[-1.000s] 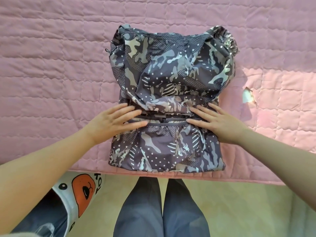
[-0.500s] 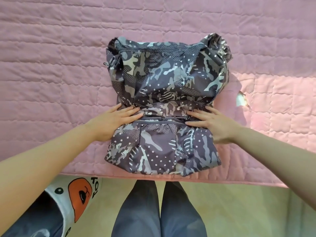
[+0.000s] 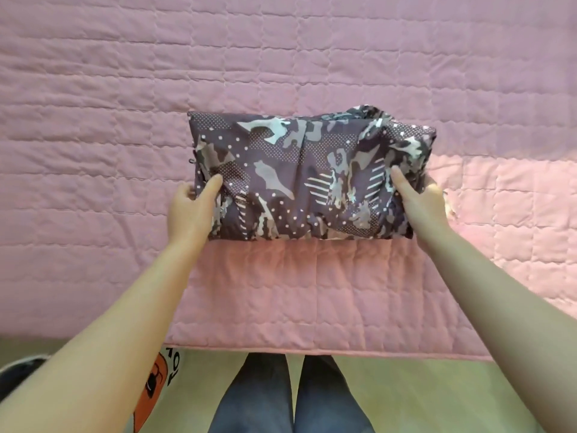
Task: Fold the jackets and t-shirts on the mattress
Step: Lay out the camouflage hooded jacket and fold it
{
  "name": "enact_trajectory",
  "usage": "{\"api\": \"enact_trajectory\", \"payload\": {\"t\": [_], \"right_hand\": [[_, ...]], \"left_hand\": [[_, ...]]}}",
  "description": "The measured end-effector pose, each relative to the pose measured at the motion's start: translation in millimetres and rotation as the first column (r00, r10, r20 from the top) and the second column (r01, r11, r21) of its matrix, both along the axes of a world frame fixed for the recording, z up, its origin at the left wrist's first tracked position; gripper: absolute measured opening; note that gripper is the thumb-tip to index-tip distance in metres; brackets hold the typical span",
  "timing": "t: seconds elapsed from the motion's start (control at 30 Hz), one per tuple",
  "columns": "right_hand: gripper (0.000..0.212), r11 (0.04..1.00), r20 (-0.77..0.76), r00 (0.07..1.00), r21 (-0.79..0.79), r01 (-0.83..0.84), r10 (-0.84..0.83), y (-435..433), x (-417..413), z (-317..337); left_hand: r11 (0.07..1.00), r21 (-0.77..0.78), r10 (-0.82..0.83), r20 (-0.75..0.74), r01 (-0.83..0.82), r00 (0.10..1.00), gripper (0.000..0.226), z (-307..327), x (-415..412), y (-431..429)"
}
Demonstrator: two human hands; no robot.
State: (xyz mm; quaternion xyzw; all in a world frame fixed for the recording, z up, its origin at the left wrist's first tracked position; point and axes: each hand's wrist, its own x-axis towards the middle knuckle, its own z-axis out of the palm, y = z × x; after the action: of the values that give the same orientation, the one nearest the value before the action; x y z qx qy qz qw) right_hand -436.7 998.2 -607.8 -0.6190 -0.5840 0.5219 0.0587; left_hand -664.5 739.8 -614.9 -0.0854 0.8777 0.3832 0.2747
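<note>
A purple-grey camouflage jacket (image 3: 306, 173) lies folded into a wide, puffy rectangle on the pink quilted mattress (image 3: 281, 292). My left hand (image 3: 193, 207) grips its left end, thumb on top and fingers tucked under the fabric. At the right end my right hand (image 3: 418, 204) holds it the same way, thumb pressed on the top layer. The jacket's hood or collar bunches up at the far right corner. No t-shirts are in sight.
The mattress front edge (image 3: 312, 351) runs across just ahead of my legs (image 3: 293, 398). A white cloth with an orange print (image 3: 156, 379) lies on the floor at the lower left. Pink quilt stretches all around the jacket.
The jacket's near half has been folded up over the far half, making a shorter bundle. Both hands went from lying flat on the middle fold to holding the bundle's two ends.
</note>
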Motion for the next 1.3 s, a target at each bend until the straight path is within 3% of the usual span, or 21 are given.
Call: {"api": "enact_trajectory", "payload": {"t": [0.07, 0.2, 0.27, 0.33, 0.4, 0.5, 0.57, 0.63, 0.7, 0.77, 0.8, 0.83, 0.9, 1.0, 1.17, 1.3], "right_hand": [[0.051, 0.988, -0.079, 0.996, 0.155, -0.017, 0.03, -2, -9, 8], [0.018, 0.942, -0.139, 0.981, 0.326, -0.084, 0.136, 0, -25, 21], [0.032, 0.94, -0.135, 0.986, 0.339, -0.045, 0.096, 9, -34, 23], [0.046, 0.95, -0.159, 0.986, 0.297, 0.094, -0.048, 22, -41, 14], [0.05, 0.954, -0.106, 0.986, 0.258, 0.152, -0.128, 34, -48, -1], [0.042, 0.958, 0.093, 0.99, 0.278, 0.075, -0.105, 43, -61, -18], [0.027, 0.883, 0.091, 0.989, 0.465, 0.063, -0.118, 41, -64, -12], [0.037, 0.72, 0.134, 0.991, 0.69, -0.079, -0.019, 28, -67, -1], [0.045, 0.494, 0.306, 0.904, 0.761, -0.421, 0.299, -1, -71, 7], [0.049, 0.277, 0.494, 0.68, 0.659, -0.699, 0.541, -28, -76, -1], [0.05, 0.239, 0.554, 0.597, 0.585, -0.775, 0.58, -35, -80, -9], [0.051, 0.253, 0.589, 0.559, 0.523, -0.814, 0.584, -39, -83, -17], [0.051, 0.37, 0.617, 0.567, 0.429, -0.824, 0.546, -33, -90, -34], [0.054, 0.479, 0.682, 0.556, 0.329, -0.813, 0.475, -12, -98, -50], [0.065, 0.569, 0.705, 0.551, 0.251, -0.783, 0.446, 8, -94, -61], [0.082, 0.814, 0.629, 0.681, 0.129, -0.567, 0.375, 24, -87, -55]], "left_hand": [[0.996, 0.09, 0.038, -0.147, -0.025, 0.988, 0.047, 11, 3, 7], [0.994, 0.103, -0.011, -0.208, 0.033, 0.978, 0.046, 13, -9, 25], [0.996, 0.071, -0.025, -0.32, 0.05, 0.947, 0.038, 15, -14, 29], [1.0, 0.027, 0.019, -0.39, -0.01, 0.921, 0.038, 12, -22, 28], [0.997, -0.065, 0.017, -0.36, -0.043, 0.933, 0.042, -1, -31, 25], [0.988, -0.149, 0.002, -0.239, -0.039, 0.971, 0.039, -21, -42, 25], [0.98, -0.183, 0.008, -0.352, -0.078, 0.936, 0.032, -17, -44, 31], [0.971, -0.238, -0.11, -0.554, -0.03, 0.825, 0.04, 1, -36, 42], [0.911, -0.313, -0.411, -0.655, 0.268, 0.634, 0.046, 18, -12, 57], [0.675, -0.468, -0.72, -0.588, 0.57, 0.369, 0.048, 18, 16, 72], [0.546, -0.549, -0.817, -0.516, 0.633, 0.257, 0.048, 11, 26, 78], [0.453, -0.6, -0.874, -0.446, 0.659, 0.195, 0.049, 1, 29, 82], [0.377, -0.643, -0.924, -0.317, 0.667, 0.216, 0.052, -22, 18, 83], [0.451, -0.663, -0.886, -0.255, 0.597, 0.386, 0.056, -47, -9, 77], [0.523, -0.66, -0.818, -0.211, 0.54, 0.534, 0.064, -64, -26, 61], [0.617, -0.594, -0.718, -0.155, 0.516, 0.679, 0.071, -61, -29, 51]]}}
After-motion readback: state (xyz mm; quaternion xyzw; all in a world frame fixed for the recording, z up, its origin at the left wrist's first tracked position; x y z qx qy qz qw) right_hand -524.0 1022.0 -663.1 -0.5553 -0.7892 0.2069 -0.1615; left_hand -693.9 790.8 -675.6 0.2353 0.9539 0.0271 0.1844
